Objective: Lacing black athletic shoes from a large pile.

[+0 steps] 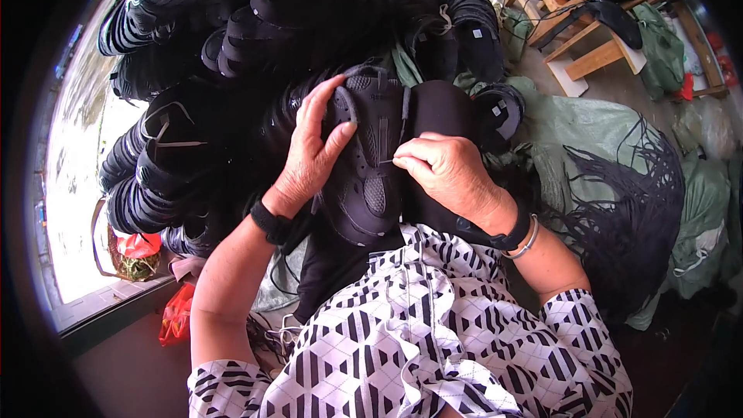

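Observation:
A black shoe upper (364, 203) lies on my lap with its rounded toe toward me. My left hand (313, 147) grips its left edge, the fingers along the outside and the thumb over the eyelet row. At the upper's right side, my right hand (445, 174) is closed in a pinch. A thin, pale, needle-like piece (387, 161) sticks out from those fingertips toward the middle of the upper. Its exact kind is too small to tell. A dark lace (405, 114) runs along the right edge near the opening.
Tall stacks of nested black shoe uppers (155, 193) crowd the left and far side. On the right, a bundle of dark laces (627, 193) rests on green sacking (557, 120). Wooden stools (596, 58) stand far right. A red plastic bag (177, 313) lies low on the left.

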`<state>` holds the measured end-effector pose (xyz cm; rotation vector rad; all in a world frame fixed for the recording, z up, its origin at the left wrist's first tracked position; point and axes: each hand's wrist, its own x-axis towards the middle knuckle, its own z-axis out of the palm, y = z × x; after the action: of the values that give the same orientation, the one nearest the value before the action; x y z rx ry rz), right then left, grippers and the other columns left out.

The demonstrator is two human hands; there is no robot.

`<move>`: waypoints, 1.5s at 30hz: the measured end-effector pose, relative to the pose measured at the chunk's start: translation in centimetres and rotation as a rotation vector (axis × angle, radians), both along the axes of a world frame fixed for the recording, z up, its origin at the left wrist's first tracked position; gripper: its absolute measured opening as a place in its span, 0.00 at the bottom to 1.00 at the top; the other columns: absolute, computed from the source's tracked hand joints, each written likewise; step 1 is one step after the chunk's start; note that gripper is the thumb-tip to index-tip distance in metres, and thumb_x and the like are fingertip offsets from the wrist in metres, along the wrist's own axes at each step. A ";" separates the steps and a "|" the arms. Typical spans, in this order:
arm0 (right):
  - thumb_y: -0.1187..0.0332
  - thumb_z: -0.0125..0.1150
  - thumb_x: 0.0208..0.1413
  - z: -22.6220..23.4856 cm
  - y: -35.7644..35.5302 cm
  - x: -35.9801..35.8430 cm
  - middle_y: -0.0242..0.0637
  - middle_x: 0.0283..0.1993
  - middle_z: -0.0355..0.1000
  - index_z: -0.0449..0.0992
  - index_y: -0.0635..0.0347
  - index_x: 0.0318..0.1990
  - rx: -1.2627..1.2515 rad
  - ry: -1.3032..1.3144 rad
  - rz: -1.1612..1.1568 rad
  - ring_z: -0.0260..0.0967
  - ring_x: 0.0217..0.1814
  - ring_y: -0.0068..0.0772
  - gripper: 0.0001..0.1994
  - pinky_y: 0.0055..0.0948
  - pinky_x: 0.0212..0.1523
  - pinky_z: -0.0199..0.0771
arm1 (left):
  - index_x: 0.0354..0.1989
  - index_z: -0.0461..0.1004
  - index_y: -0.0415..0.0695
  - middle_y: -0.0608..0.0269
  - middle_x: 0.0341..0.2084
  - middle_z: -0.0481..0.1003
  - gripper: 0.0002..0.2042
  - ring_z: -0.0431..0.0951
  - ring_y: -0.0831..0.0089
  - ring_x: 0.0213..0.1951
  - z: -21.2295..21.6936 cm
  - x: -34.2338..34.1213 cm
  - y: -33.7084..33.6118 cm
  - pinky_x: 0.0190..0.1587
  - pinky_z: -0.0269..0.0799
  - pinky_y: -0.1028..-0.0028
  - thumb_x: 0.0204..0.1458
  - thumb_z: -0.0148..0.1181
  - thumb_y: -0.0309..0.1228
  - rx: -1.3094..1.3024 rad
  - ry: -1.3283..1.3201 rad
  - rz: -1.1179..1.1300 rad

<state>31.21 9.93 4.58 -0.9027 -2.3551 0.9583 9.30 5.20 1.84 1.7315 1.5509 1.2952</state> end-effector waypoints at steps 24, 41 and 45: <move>0.78 0.60 0.49 -0.7 -0.2 -1.3 0.33 0.27 0.69 0.72 0.65 0.29 -0.130 0.135 -0.059 0.65 0.25 0.18 0.02 0.21 0.26 0.65 | 0.67 0.46 0.47 0.47 0.65 0.47 0.45 0.48 0.54 0.66 -0.7 -0.5 -0.9 0.66 0.45 0.62 0.42 0.67 0.39 -0.123 0.068 0.022; 0.71 0.57 0.55 -0.1 -0.7 -1.6 0.27 0.26 0.70 0.73 0.61 0.34 -0.546 0.082 -0.189 0.67 0.22 0.13 0.03 0.13 0.18 0.66 | 0.67 0.47 0.48 0.48 0.65 0.47 0.42 0.46 0.52 0.66 -1.7 -0.6 -1.0 0.66 0.43 0.59 0.46 0.63 0.44 -0.078 -0.035 0.005; 0.71 0.57 0.56 0.0 -0.7 -1.7 0.29 0.27 0.70 0.72 0.61 0.34 -0.557 0.082 -0.196 0.68 0.23 0.14 0.04 0.13 0.17 0.67 | 0.67 0.47 0.48 0.48 0.65 0.48 0.41 0.47 0.52 0.66 -1.8 -0.6 -1.0 0.66 0.43 0.59 0.46 0.63 0.44 -0.056 -0.015 0.008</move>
<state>29.50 9.19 4.61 -1.2384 -1.9082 1.5665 8.72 4.22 0.09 1.6793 1.5718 1.2541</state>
